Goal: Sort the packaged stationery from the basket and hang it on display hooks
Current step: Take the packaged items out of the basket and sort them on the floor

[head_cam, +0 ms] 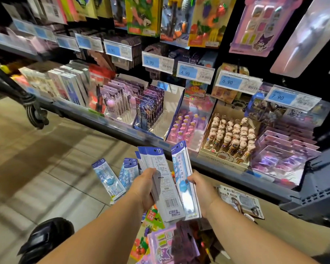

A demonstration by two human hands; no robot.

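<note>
My left hand (144, 187) grips a stack of blue-and-white 15 cm ruler packs (160, 180), backs facing up with a barcode showing. My right hand (199, 189) holds another ruler pack (183, 168), front side up, just right of the stack. More ruler packs (108, 179) lie loose on the tiled floor to the left. Below my arms a pile of mixed packaged stationery (166, 242) fills the bottom of the view; the basket itself is hard to make out.
A store shelf (111, 126) runs across ahead with display boxes of pens and packs. Hooks above carry hanging packs (143, 16) behind blue price tags (194, 72). A grey crate (320, 191) stands at right, some packs (242, 201) lie before it, my black shoe (48, 237) at bottom left.
</note>
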